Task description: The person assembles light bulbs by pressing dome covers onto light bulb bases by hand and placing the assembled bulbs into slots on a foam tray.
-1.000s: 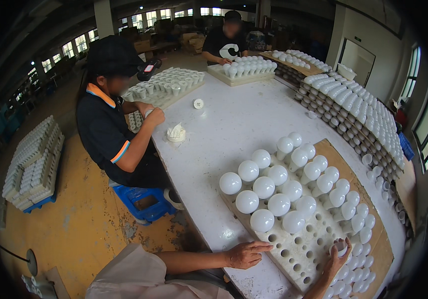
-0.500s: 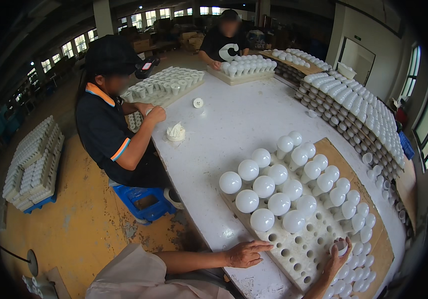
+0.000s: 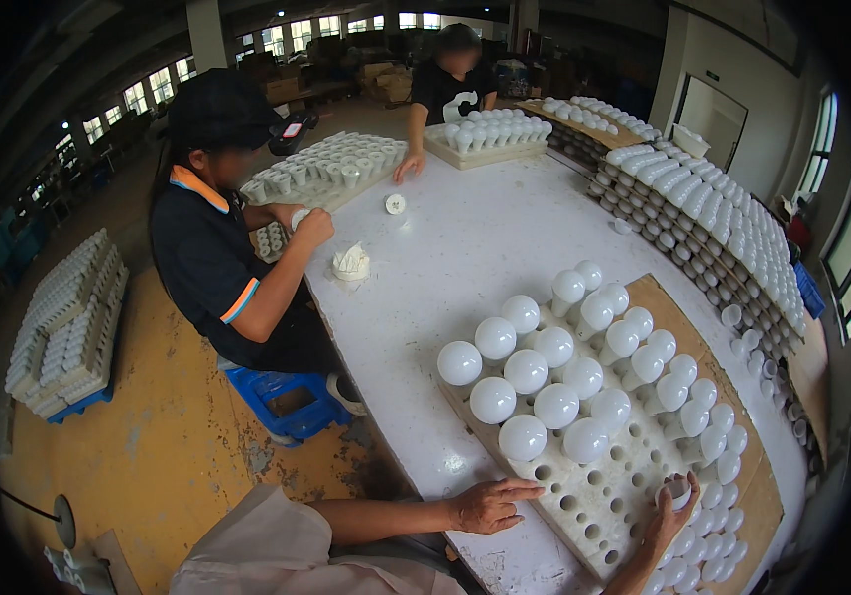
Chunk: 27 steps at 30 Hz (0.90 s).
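In the head view, my right hand [image 3: 675,514] grips a white bulb cover [image 3: 674,494], a rounded cup with its hollow mouth showing, over the right side of the tray. My left hand [image 3: 490,506] holds nothing; its fingers are stretched out to the near left edge of the pale tray [image 3: 584,506], which is drilled with rows of holes. White round light bulbs [image 3: 556,405] stand upright in the tray's far part, while bare holes show nearest me. More bulbs [image 3: 711,441] are crowded along the tray's right side on a brown board [image 3: 758,476].
One co-worker [image 3: 232,218] sits at the left edge of the table [image 3: 416,297], handling a white part; another [image 3: 455,84] stands at the far end. Trays of lamp parts [image 3: 326,169], a white lump [image 3: 350,262] and stacked bulb covers [image 3: 693,208] surround the tabletop.
The far co-worker's arm has moved from beside the far tray down onto the tabletop. My two hands and the bulb cover look unmoved.
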{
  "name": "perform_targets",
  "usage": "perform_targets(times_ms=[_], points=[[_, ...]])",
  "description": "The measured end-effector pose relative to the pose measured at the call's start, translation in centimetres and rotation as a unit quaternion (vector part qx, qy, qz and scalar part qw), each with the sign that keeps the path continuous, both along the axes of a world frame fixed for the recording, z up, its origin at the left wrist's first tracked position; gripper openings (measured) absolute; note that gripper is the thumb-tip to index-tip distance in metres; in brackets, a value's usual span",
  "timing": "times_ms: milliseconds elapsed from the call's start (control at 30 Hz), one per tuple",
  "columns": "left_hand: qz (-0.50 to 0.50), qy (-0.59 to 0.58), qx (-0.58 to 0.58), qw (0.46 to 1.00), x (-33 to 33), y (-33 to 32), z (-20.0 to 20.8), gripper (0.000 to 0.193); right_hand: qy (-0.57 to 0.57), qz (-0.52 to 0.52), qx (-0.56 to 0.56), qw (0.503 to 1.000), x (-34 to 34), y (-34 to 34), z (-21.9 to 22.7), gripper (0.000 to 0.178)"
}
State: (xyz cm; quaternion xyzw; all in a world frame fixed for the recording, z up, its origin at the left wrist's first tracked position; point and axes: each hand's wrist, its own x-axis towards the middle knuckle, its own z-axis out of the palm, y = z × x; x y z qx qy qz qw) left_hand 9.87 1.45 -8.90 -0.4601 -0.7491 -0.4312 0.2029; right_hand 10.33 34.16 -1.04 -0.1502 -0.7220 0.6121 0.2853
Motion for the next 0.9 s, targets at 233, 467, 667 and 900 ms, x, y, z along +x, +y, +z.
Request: perform_targets(times_ms=[233,467,667,900], points=[[0.007,0.009,0.0,1.0,0.0,0.1,-0.1,0.026,0.011,-0.001,0.007,1.0,-0.3,0.6,-0.9,0.055],[0.009,0.02,-0.006,1.0,0.0,0.0,0.2,0.019,0.02,0.0,0.016,1.0,-0.3,1.1,-1.5,0.055],[0.003,0.014,-0.005,1.0,0.0,0.0,0.2,0.018,-0.004,0.001,-0.002,1.0,-0.1,0.5,-0.7,0.056],[0.016,0.022,0.006,1.0,0.0,0.2,0.0,0.019,0.005,0.005,0.012,1.0,-0.2,0.4,-0.5,0.057]])
